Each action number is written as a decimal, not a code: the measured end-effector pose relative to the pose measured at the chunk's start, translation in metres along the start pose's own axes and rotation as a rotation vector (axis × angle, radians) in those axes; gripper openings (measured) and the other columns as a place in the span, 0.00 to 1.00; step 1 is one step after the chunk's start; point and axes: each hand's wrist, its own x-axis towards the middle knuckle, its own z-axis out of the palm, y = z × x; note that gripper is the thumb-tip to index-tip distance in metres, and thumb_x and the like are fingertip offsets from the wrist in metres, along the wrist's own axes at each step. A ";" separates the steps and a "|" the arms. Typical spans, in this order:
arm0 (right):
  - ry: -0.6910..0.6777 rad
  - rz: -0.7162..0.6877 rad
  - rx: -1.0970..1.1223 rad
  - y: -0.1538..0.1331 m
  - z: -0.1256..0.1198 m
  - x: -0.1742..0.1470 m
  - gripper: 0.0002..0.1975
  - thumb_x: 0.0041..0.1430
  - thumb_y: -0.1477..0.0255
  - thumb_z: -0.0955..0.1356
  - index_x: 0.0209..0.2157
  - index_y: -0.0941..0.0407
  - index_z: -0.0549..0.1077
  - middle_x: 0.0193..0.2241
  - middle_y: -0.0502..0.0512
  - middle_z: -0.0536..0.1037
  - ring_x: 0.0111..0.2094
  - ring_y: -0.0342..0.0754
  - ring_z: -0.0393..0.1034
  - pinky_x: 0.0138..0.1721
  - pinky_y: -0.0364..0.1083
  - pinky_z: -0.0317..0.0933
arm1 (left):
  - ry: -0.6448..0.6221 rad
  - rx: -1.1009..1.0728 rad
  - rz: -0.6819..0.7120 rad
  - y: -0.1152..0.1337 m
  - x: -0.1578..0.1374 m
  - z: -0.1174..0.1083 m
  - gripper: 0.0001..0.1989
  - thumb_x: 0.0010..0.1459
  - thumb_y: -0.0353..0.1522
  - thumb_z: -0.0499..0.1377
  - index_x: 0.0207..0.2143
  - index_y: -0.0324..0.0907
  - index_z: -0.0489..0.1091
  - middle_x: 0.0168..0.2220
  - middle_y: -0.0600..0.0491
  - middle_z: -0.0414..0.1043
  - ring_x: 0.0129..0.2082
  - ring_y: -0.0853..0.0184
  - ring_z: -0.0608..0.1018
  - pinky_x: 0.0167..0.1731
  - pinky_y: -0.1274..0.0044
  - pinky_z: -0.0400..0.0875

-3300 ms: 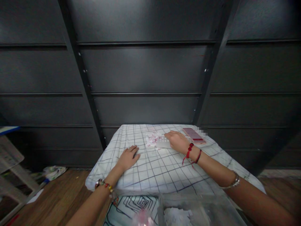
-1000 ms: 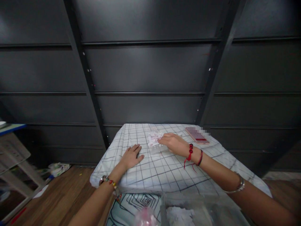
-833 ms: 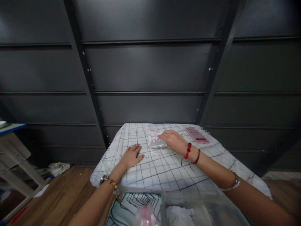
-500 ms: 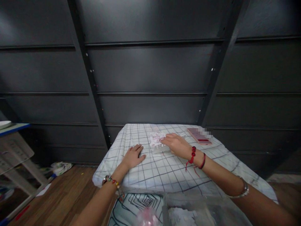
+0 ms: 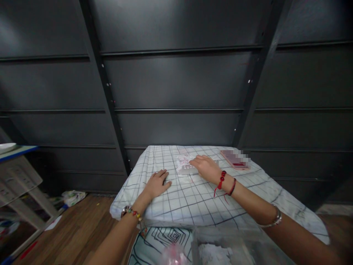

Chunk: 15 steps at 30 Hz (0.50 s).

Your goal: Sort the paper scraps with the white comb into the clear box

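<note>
Right fingers (image 5: pixel 194 162) grip whitish notched tray (image 5: pixel 185 169), pink-flecked heap (image 5: pixel 182 159) beside.

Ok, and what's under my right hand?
Your right hand partly covers a pale, tray-like piece on the checked cloth. Its left end shows, with pink-marked whitish scraps there, in it or behind it. Whatever lies beneath the palm is hidden.

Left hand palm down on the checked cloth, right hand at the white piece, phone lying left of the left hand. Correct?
Not quite: the head view shows the phone beyond and right of the right hand. The left hand is palm down on the checked cloth, right at the white piece.
</note>
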 end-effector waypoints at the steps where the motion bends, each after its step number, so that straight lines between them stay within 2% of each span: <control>1: -0.006 0.008 -0.005 0.001 -0.001 -0.001 0.14 0.49 0.85 0.61 0.37 0.60 0.70 0.32 0.57 0.73 0.38 0.49 0.63 0.39 0.46 0.52 | -0.004 -0.001 -0.003 0.000 0.000 0.000 0.27 0.58 0.43 0.46 0.54 0.36 0.59 0.57 0.45 0.55 0.57 0.59 0.58 0.54 0.68 0.51; 8: -0.016 0.034 -0.018 -0.002 -0.008 -0.003 0.15 0.50 0.85 0.59 0.36 0.60 0.70 0.31 0.57 0.73 0.37 0.48 0.64 0.39 0.46 0.52 | -0.014 -0.011 -0.012 0.002 0.000 -0.002 0.26 0.58 0.43 0.46 0.54 0.37 0.58 0.58 0.46 0.55 0.57 0.60 0.57 0.54 0.68 0.50; 15: -0.014 0.025 0.017 0.000 -0.003 -0.002 0.14 0.51 0.85 0.59 0.37 0.60 0.70 0.32 0.58 0.73 0.37 0.48 0.63 0.39 0.46 0.53 | -0.025 -0.025 -0.013 0.001 0.000 -0.003 0.26 0.58 0.43 0.45 0.54 0.38 0.58 0.58 0.46 0.55 0.58 0.60 0.56 0.54 0.68 0.50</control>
